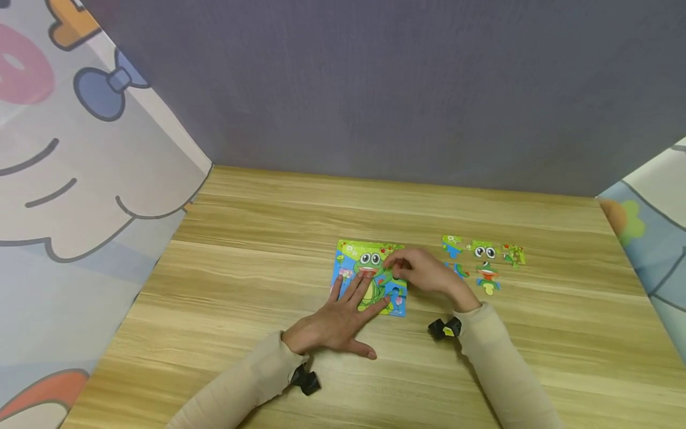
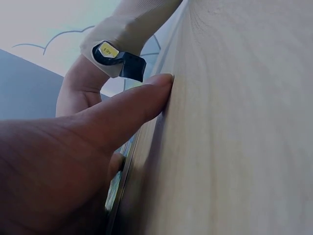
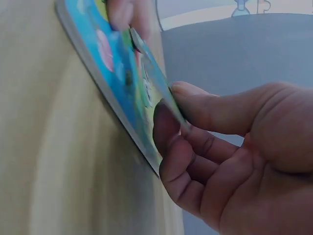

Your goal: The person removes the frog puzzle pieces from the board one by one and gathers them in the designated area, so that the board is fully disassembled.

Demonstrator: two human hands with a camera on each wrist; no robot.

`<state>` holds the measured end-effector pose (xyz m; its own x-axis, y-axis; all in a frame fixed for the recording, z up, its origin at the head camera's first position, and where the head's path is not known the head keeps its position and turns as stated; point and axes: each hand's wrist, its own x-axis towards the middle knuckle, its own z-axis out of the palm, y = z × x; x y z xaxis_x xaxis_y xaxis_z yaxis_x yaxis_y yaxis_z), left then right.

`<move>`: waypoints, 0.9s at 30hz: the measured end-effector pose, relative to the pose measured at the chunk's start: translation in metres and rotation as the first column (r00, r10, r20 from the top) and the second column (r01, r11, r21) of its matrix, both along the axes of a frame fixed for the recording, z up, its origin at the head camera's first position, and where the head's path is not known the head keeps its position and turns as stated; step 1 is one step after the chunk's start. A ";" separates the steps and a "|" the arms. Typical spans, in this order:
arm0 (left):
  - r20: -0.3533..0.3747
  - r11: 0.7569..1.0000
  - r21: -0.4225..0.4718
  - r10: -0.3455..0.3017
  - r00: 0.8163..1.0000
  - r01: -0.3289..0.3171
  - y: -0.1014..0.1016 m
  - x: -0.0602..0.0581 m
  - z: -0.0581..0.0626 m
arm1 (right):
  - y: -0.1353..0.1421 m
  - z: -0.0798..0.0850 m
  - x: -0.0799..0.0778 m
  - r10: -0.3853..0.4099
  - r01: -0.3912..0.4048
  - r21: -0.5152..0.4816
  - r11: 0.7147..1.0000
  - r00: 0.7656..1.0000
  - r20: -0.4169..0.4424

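A frog jigsaw puzzle (image 1: 347, 250) in a flat board lies on the wooden table in front of me. My left hand (image 1: 340, 319) is spread with straight fingers, its fingertips resting on the lower part of the picture. In the left wrist view the left thumb (image 2: 127, 110) touches the tabletop. Over the puzzle's right side, my right hand (image 1: 429, 273) pinches a thin puzzle piece (image 3: 164, 85) between thumb and fingers. That piece stands tilted up from the board in the right wrist view. Part of the picture is hidden beneath both hands.
Right of the board lie several loose puzzle pieces, among them one with frog eyes (image 1: 485, 251), one with a red mouth (image 1: 487, 274) and a flowered corner (image 1: 515, 254). A grey panel (image 1: 386, 107) rises behind the table (image 1: 257, 250). Cartoon-printed walls flank both sides.
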<state>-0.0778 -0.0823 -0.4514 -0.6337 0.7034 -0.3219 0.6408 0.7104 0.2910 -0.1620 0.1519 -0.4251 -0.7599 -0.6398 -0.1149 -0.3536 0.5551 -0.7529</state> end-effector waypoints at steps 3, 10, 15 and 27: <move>0.003 1.000 0.000 0.000 1.000 0.000 0.000 0.000 0.001 | 0.006 0.003 -0.003 -0.031 0.031 -0.019 0.999 0.999 -0.012; -0.032 1.000 0.010 -0.005 0.999 0.006 0.000 -0.001 0.002 | 0.029 0.017 -0.007 -0.099 0.097 -0.084 0.992 0.995 -0.010; -0.042 1.000 0.004 -0.005 0.999 0.005 0.001 0.001 0.002 | 0.048 0.025 -0.005 -0.173 0.172 -0.095 0.981 0.985 -0.006; -0.047 1.000 0.011 0.001 0.999 0.000 0.001 0.003 0.001 | 0.089 0.021 0.005 -0.199 0.198 -0.122 0.973 0.980 -0.001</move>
<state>-0.0753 -0.0817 -0.4504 -0.6484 0.7063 -0.2839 0.6536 0.7078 0.2682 -0.1573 0.2413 -0.4040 -0.8740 -0.4845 -0.0357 -0.2554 0.5208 -0.8146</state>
